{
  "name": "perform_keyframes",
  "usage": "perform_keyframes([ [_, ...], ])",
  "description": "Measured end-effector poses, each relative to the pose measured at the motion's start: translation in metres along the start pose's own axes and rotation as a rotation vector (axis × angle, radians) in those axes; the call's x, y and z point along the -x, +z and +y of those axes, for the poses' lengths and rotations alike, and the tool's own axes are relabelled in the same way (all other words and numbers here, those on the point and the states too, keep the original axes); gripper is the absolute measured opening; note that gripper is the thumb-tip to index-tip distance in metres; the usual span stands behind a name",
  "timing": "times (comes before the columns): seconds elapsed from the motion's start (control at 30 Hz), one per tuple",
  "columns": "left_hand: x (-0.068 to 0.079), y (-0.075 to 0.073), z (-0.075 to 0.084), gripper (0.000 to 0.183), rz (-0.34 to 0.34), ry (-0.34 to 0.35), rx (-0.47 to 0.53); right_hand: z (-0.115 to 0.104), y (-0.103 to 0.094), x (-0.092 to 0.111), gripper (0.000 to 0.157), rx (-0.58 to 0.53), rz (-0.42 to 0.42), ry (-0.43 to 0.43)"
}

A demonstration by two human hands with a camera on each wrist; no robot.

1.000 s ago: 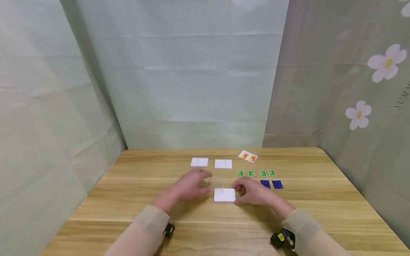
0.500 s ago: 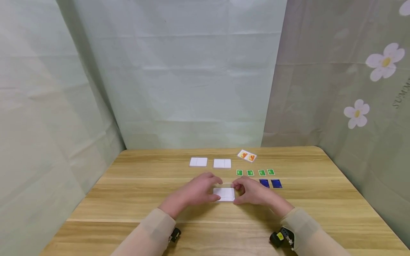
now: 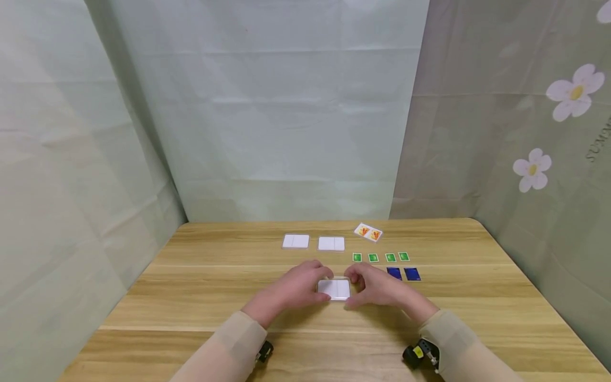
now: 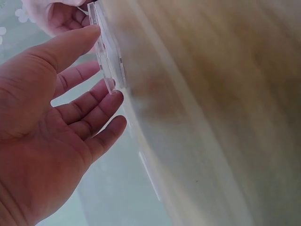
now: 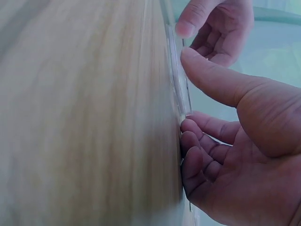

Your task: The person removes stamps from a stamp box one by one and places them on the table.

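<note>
"Left hand [image 3: 303, 284]?"
"Part-closed, thumb and fingers gripping a clear cover [image 4: 105, 59] over the white card [image 3: 333, 289] between both hands."
"Right hand [image 3: 374, 286]?"
"Curled at the card's right edge; whether it grips, I can't tell."
"Outward?"
"Blue tiles [image 3: 412, 274], green tiles [image 3: 373, 258] on the table [image 3: 215, 302]."

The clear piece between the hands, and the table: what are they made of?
The clear piece looks like hard, shiny plastic, maybe acrylic: it is see-through, with bright edges in the left wrist view. The table looks like smooth wood or wood-print board: grain streaks run across it.
</note>
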State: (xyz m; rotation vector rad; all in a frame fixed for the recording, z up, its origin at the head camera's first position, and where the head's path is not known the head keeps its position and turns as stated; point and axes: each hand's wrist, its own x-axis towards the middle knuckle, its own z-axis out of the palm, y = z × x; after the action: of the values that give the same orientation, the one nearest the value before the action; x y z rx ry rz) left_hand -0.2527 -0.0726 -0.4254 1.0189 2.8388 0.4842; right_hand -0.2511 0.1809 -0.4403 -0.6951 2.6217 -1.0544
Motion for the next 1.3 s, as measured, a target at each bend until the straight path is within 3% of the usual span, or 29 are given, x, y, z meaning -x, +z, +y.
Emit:
perform_keyframes([
  [0.37, -0.001, 0.005, 0.000, 0.044, -0.005, -0.023, -0.004, -0.001, 0.001, 0.000, 0.043, 0.017, 0.011, -0.003],
  [0.83, -0.001, 0.004, 0.002, 0.046, -0.007, -0.003, -0.021, -0.001, 0.002, 0.002, 0.040, 0.039, 0.013, -0.014],
  [1.3, 0.017, 0.003, 0.000, 0.046, 0.050, 0.061, -0.055, -0.014, 0.004, 0.020, 0.064, 0.147, 0.039, 0.002],
])
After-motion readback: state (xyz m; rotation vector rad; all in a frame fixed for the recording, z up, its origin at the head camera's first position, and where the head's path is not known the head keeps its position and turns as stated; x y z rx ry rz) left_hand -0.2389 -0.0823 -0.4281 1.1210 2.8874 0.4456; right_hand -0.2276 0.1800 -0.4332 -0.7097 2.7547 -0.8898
